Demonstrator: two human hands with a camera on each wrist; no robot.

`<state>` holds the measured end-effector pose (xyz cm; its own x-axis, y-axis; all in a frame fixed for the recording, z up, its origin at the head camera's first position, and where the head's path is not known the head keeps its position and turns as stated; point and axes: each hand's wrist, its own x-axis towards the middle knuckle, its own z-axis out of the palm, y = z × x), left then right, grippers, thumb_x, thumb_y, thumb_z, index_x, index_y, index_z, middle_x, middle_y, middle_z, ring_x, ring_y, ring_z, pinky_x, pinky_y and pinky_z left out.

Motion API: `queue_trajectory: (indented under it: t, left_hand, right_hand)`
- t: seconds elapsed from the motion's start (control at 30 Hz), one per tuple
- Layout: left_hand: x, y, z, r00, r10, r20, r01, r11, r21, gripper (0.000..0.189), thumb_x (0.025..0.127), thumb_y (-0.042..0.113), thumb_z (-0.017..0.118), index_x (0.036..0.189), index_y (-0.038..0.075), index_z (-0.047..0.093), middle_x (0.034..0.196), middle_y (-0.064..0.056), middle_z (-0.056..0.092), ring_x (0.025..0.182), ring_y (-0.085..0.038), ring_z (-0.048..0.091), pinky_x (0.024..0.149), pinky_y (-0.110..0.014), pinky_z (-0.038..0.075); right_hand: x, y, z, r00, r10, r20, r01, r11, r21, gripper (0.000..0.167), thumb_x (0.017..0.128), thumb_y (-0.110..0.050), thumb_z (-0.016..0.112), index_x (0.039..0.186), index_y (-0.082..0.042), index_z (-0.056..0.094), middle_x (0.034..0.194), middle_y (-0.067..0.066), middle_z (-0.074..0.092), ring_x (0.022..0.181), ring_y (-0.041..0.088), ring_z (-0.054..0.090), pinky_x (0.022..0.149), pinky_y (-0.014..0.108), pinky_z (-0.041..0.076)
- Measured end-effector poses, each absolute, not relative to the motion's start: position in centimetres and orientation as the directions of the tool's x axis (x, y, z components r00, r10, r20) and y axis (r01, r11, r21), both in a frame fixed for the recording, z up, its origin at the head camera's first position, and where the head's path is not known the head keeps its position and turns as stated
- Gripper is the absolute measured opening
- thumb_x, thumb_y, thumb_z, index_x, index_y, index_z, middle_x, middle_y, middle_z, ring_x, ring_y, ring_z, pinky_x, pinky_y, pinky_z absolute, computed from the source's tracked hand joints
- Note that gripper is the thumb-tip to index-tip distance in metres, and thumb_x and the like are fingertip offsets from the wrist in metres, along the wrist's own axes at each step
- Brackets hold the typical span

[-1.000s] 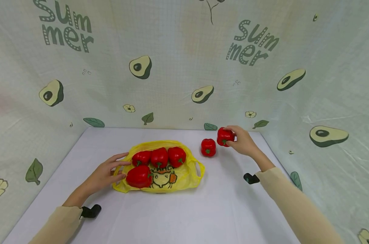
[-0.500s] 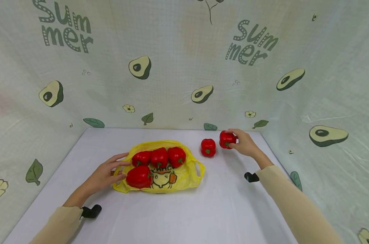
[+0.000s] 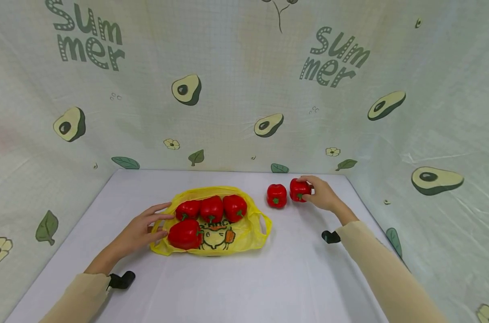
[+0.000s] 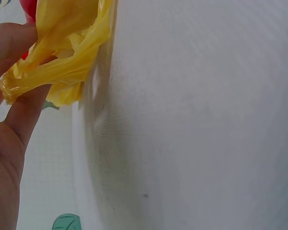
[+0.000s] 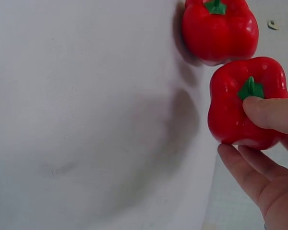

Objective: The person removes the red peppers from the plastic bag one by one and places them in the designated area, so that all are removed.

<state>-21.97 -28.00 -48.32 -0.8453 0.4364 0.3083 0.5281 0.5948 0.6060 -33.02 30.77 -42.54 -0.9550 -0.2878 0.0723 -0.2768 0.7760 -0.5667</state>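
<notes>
Lowering a pinched pepper point(image 3: 298, 190), my right grip point(image 3: 323, 194) is pairing it with its neighbour point(image 3: 277, 196); my spread left grip point(image 3: 136, 229) is touching the bag point(image 3: 248, 234).

A glossy red pepper point(image 5: 228, 117) with a green stem is gripped by the right hand point(image 3: 322, 194), thumb beside the stem; whether it touches the counter point(image 3: 244, 287) is unclear. A similar pepper point(image 3: 277, 194) stands just left of it, stem facing the person. The yellow bag point(image 3: 248, 240), its cartoon print uppermost, lies spread out, its left edge at the fingers of the left hand point(image 3: 141, 229). Three peppers point(image 3: 211, 207) line its far side; a fourth pepper point(image 3: 184, 234) lies nearer, stem to the right.
</notes>
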Motion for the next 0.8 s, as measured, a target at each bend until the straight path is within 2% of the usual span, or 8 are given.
queue_trajectory:
  t: [0.4, 0.8]
  left_hand:
    - [-22.0, -28.0, -48.4, -0.841, 0.437, 0.318, 0.536, 0.594, 0.600, 0.042, 0.092, 0.013, 0.084, 0.133, 0.012, 0.073, 0.160, -0.018, 0.047, 0.137, -0.047, 0.050, 0.077, -0.022, 0.057]
    - [-21.9, -27.9, -48.4, -0.838, 0.436, 0.328, 0.542, 0.590, 0.599, 0.044, 0.090, 0.007, 0.084, 0.132, 0.010, 0.073, 0.160, -0.017, 0.048, 0.134, -0.043, 0.051, 0.072, -0.021, 0.053]
  right_hand:
    - [-32.9, 31.0, -43.9, -0.952, -0.300, 0.057, -0.276, 0.763, -0.585, 0.057, 0.096, 0.005, 0.072, 0.150, -0.007, 0.056, 0.158, 0.025, 0.047, 0.138, 0.050, 0.048, 0.110, 0.066, 0.047]
    - [-32.6, 30.9, -44.4, -0.949, -0.311, 0.050, -0.282, 0.764, -0.580, 0.057, 0.097, 0.004, 0.072, 0.150, -0.006, 0.056, 0.159, 0.026, 0.047, 0.136, 0.050, 0.050, 0.108, 0.065, 0.049]
